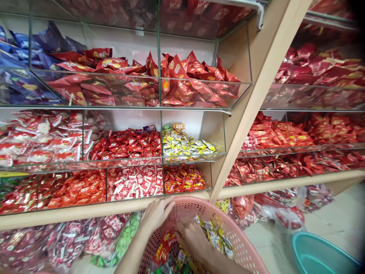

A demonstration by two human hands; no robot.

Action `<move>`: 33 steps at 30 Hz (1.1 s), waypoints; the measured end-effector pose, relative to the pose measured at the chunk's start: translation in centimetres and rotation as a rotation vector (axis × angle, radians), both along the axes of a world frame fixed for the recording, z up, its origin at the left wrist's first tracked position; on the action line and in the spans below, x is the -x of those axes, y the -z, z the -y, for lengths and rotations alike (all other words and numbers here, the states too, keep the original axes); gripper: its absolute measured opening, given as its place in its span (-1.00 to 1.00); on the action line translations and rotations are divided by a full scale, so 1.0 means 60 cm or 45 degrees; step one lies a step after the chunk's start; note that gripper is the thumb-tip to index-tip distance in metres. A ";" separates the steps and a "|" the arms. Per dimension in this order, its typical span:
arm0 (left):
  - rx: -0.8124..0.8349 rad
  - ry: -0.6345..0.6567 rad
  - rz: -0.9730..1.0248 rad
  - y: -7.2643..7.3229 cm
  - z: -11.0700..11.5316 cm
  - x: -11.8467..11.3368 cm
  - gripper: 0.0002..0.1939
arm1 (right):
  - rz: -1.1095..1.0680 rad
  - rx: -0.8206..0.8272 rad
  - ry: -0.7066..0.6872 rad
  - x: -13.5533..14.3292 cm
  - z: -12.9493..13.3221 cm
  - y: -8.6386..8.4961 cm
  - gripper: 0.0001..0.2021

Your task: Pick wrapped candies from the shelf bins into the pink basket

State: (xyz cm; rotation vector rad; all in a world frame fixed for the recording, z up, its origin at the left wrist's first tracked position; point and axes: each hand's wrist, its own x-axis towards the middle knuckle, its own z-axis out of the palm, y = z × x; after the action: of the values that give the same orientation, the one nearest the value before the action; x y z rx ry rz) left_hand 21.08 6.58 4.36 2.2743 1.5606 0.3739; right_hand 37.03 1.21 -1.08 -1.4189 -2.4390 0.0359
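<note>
A pink perforated plastic basket (242, 239) stands below the shelf edge, holding wrapped candies of several colours. My left hand (156, 214) is closed over its far left rim, close to the wooden shelf front. Inside the basket is my right hand (192, 238), slightly blurred, its fingers curled down; what they hold, if anything, is hidden. Red-wrapped candies (165, 245) lie just left of its fingers. Yellow-and-white wrapped candies (218, 238) are heaped to its right. Green and darker wrappers show lower down, partly behind my right forearm.
Clear-walled shelf bins hold red candies (128, 146), yellow candies (185, 142) and larger red packets (182, 80). A slanting wooden upright (256, 102) divides the shelves. Bagged candies (71, 243) lie beneath. A teal basin (322, 253) sits on the tiled floor at right.
</note>
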 end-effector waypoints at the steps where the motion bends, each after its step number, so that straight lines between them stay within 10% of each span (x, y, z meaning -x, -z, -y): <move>1: 0.001 0.000 -0.009 0.000 0.000 0.000 -0.47 | 0.051 -0.010 0.010 0.007 -0.003 0.005 -0.93; 10: 0.001 0.007 0.006 0.002 -0.003 0.001 -0.49 | 0.157 0.005 0.094 0.049 -0.011 0.048 -0.92; 24: -0.065 0.032 -0.028 0.007 -0.002 0.001 -0.48 | -0.151 -0.128 -0.033 -0.019 -0.119 -0.146 -0.80; 33: -0.082 0.021 -0.053 0.016 -0.006 0.003 -0.50 | 0.147 0.133 -0.418 0.003 -0.204 -0.162 -0.65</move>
State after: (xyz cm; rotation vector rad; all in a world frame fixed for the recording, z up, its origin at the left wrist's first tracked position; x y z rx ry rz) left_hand 20.90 6.93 3.43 2.3565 1.5708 0.3802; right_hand 36.87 13.48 8.66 -1.0704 -2.7782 0.1619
